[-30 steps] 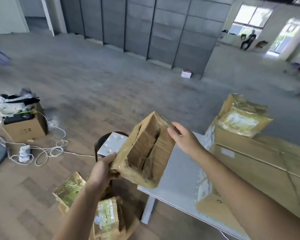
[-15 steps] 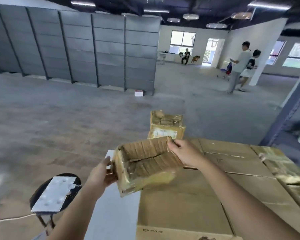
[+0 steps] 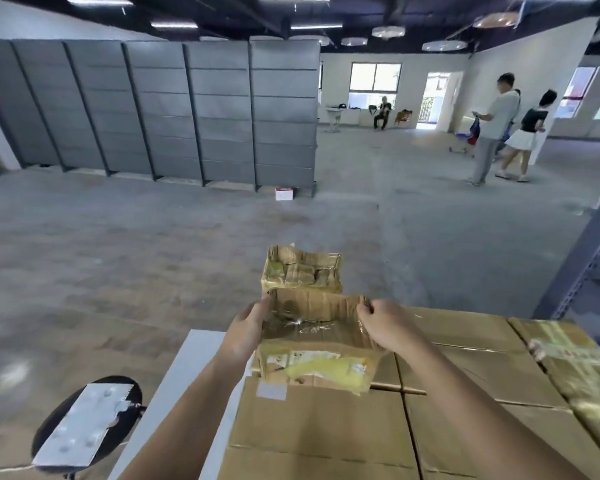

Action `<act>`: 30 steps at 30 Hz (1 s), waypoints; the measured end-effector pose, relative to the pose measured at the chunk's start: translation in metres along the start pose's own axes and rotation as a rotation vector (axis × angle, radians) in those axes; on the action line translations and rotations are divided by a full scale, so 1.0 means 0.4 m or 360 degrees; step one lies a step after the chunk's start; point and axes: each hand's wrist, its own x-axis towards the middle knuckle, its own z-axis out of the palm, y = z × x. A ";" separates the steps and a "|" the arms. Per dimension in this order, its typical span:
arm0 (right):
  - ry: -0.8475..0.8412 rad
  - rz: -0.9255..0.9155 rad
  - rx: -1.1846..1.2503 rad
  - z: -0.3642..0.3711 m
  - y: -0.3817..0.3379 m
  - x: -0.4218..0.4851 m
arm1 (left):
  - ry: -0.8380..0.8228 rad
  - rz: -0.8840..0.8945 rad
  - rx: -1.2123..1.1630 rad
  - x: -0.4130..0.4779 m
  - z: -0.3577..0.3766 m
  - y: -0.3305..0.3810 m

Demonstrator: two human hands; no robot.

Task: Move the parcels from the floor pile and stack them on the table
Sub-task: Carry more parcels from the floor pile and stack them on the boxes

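Note:
I hold a worn, tape-wrapped cardboard parcel (image 3: 314, 341) between both hands, over the large brown boxes (image 3: 326, 434) that cover the grey table (image 3: 187, 368). My left hand (image 3: 246, 329) grips its left side. My right hand (image 3: 383, 325) grips its upper right corner, thumb over the edge. Its lower edge with a label and yellow tape lies against the big boxes' top. Another small taped parcel (image 3: 302, 273) stands just behind it at the far edge. A shiny taped parcel (image 3: 575, 362) lies on the boxes at right. The floor pile is out of view.
A black round stool (image 3: 49, 431) with a white plate (image 3: 84, 424) on it stands left of the table. A grey metal rack post (image 3: 575, 268) rises at right. Two people (image 3: 499, 126) stand far right, one sits at the back. Grey lockers line the far wall.
My view has swung up from the floor pile to the table. Both hands have carried the parcel right and forward, turned it level and lowered it onto the big boxes in front of the other parcel.

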 end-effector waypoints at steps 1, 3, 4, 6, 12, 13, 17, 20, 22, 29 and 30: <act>-0.0023 0.0014 0.0039 0.005 -0.006 0.012 | 0.0011 0.0015 0.0042 0.023 -0.002 0.003; -0.0104 0.0057 0.0134 0.011 -0.019 0.028 | -0.0007 -0.0013 0.0097 0.072 -0.012 -0.001; -0.0158 0.0078 0.0179 0.016 -0.023 0.033 | -0.0033 -0.0043 0.0145 0.089 -0.018 0.000; -0.0238 0.0114 0.0203 0.025 -0.024 0.046 | -0.0090 -0.0081 0.0238 0.128 -0.028 -0.006; -0.0379 0.0196 0.0312 0.039 -0.011 0.083 | -0.0216 -0.0069 0.0223 0.190 -0.031 -0.013; -0.0383 0.0203 0.0318 0.040 -0.011 0.085 | -0.0224 -0.0047 0.0217 0.201 -0.028 -0.015; -0.0336 0.0141 0.0303 0.053 -0.011 0.096 | -0.0244 0.0024 0.0159 0.221 -0.013 -0.016; -0.0239 0.0109 0.0330 0.068 -0.009 0.108 | -0.0247 0.0071 0.0097 0.223 -0.008 -0.020; -0.0212 0.0094 0.0310 0.071 -0.014 0.110 | -0.0196 0.0078 0.0069 0.226 -0.012 -0.022; -0.0197 0.0045 0.0322 0.068 -0.023 0.130 | -0.0250 0.0009 0.0035 0.269 -0.019 -0.013; -0.0195 0.0047 0.0339 0.071 -0.024 0.133 | -0.0261 0.0003 0.0035 0.271 -0.017 -0.013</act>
